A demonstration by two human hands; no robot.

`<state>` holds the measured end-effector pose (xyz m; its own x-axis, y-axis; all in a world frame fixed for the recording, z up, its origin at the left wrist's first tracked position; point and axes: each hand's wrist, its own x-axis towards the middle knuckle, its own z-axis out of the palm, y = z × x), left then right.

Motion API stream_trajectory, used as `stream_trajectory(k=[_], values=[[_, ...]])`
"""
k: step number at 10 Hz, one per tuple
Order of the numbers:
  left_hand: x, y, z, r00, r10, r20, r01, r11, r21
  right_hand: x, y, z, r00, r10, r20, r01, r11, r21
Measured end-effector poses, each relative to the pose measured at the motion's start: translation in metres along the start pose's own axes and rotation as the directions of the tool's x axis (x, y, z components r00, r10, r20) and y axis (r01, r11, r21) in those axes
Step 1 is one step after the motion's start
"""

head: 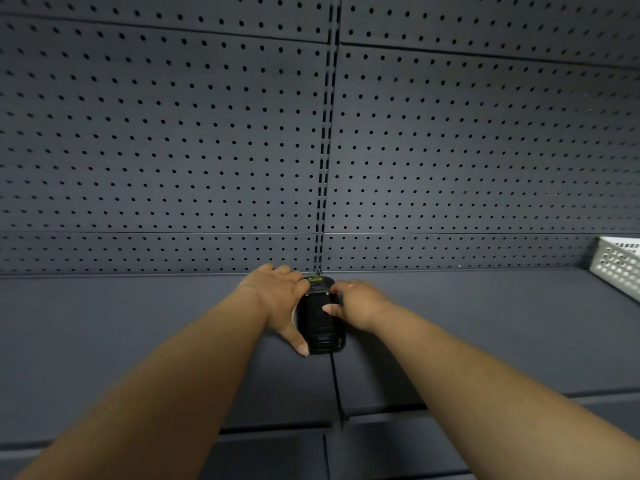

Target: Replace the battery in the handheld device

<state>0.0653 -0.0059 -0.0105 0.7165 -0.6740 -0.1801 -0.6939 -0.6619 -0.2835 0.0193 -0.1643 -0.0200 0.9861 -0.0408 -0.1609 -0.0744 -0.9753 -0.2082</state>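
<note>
A black handheld device (322, 317) lies flat on a dark gray shelf (138, 323), close to the back wall full of little holes (173, 150). Both hands touch it. The left hand (277, 299) wraps its left side, thumb stretched down along the edge. The right hand (356, 306) curls over its right side, thumb pressing on top. A white basket (618, 268) sits far right.
</note>
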Motion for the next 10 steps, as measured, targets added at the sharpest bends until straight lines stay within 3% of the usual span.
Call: stream_trajectory(k=[4,8,10], values=[[0.001,0.0,0.009,0.994,-0.076,0.083,0.098,0.946,-0.308,-0.001,-0.001,0.0,1.0,0.014,0.0,-0.014,1.0,0.005],[-0.002,0.001,0.016,0.99,-0.111,0.088,0.134,0.934,-0.332,0.002,-0.001,0.003,1.0,0.028,-0.011,-0.028,1.0,0.005],[-0.018,0.003,0.01,0.98,-0.158,0.117,0.191,0.912,-0.363,-0.014,-0.004,-0.019,0.991,0.024,0.131,-0.019,0.999,-0.039]])
